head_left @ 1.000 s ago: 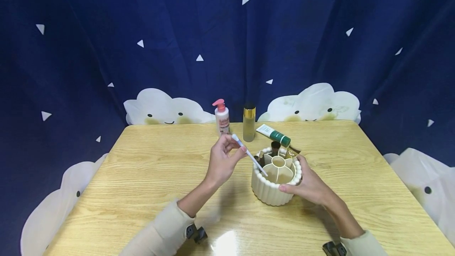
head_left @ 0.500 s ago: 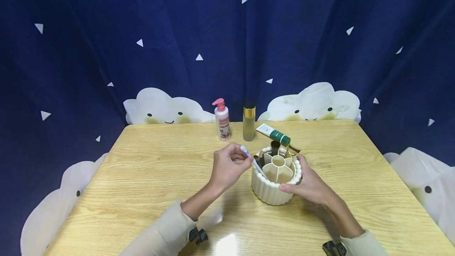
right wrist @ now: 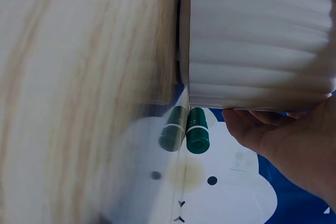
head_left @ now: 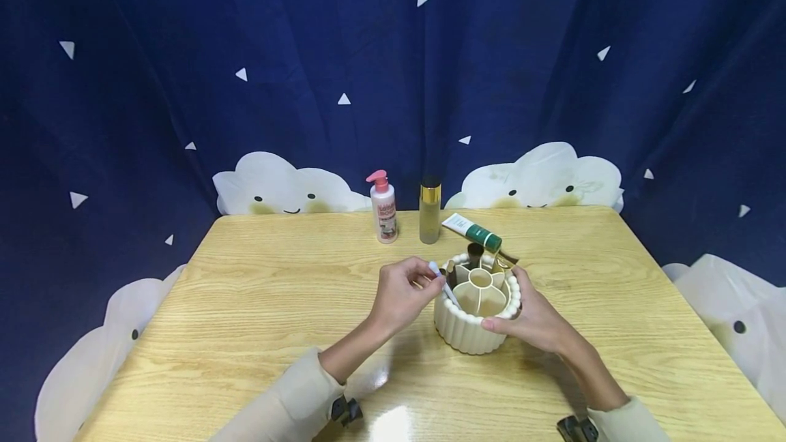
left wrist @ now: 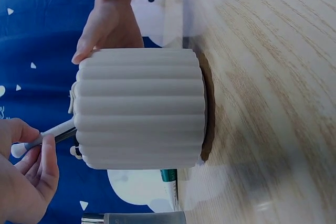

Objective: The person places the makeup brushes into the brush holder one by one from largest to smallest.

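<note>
My left hand (head_left: 402,295) pinches a slim makeup brush (left wrist: 58,128) with a pale tip and light handle. The brush slants down over the beaded rim into a left compartment of a cream, fluted makeup organizer (head_left: 469,336). Its lower end is hidden inside. My right hand (head_left: 540,319) holds the organizer by its right side, thumb at the front rim. A dark-bristled makeup brush (head_left: 475,254) stands in a back compartment. Other dark items (head_left: 451,273) sit at its left. In the left wrist view the organizer wall (left wrist: 139,108) hides the compartments.
Behind the organizer stand a pink pump bottle (head_left: 385,213) and a clear bottle (head_left: 430,213) with a gold and black cap. A green and white tube (head_left: 473,232) lies on the wooden table (head_left: 276,271). A dark blue curtain (head_left: 393,74) hangs behind.
My left hand has moved right and down, bringing the brush from a slant above the organizer to deeper inside its left compartment. My right hand and the organizer have stayed in place.
</note>
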Demonstrator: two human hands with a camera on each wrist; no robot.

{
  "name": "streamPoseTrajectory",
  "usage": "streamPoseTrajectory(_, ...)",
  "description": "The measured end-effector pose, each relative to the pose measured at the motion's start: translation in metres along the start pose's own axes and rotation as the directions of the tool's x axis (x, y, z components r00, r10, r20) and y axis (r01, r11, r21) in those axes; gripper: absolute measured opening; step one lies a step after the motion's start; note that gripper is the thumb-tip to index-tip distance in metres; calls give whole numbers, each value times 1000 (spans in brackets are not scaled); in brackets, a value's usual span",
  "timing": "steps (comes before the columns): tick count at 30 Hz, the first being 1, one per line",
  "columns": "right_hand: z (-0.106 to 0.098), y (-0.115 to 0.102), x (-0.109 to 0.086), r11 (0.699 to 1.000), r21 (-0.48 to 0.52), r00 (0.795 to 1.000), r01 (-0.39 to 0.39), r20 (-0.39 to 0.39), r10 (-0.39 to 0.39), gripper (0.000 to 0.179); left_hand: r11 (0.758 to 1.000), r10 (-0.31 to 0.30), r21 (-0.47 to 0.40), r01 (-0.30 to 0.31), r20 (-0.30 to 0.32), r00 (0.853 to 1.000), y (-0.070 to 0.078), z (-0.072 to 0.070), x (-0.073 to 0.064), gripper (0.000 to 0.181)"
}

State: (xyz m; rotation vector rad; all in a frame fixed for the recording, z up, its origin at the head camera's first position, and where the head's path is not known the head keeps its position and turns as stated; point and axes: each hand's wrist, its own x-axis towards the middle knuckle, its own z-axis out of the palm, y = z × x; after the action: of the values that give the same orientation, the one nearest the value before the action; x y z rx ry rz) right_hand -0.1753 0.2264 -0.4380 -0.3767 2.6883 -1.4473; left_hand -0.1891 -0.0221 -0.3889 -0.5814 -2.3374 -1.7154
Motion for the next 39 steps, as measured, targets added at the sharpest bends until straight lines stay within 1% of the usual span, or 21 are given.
streamPoseTrajectory(5, 1, 1, 0, 1000, 2, 1000, -1, -2, 1, 101, 999, -16, 35, 16, 9, 1000, 1, 3, 0, 11)
streamPoseTrajectory(8, 1, 1, 0, 1000, -5, 1000, 2, -4, -2, 101, 997, -24, 71, 23, 4, 1000, 2, 7, 0, 11)
streamPoseTrajectory(17, 1, 1, 1, 1000, 3, 1000, 3, -5, -3, 101, 989, -46, 141, 47, -15, 999, 6, 16, -4, 8)
streamPoseTrajectory(20, 1, 1, 1, 1000, 3, 1000, 6, -6, -6, 101, 984, -40, 175, 42, -18, 999, 7, 17, -5, 9)
streamPoseTrajectory(24, 1, 1, 1, 1000, 1, 1000, 12, -6, -12, 100, 979, -25, 200, 26, -11, 1000, 6, 17, -5, 10)
streamPoseTrajectory(28, 1, 2, 1, 1000, 2, 1000, 11, -3, -11, 102, 981, -24, 193, 22, 6, 1000, 3, 17, -5, 12)
streamPoseTrajectory(34, 0, 3, 2, 1000, -7, 1000, 11, -1, -11, 103, 988, -32, 150, 24, 47, 998, -4, 15, -6, 16)
streamPoseTrajectory(39, 0, 2, 3, 1000, 5, 1000, 24, 3, -24, 101, 991, -78, 113, 66, 102, 992, -11, 3, -9, 27)
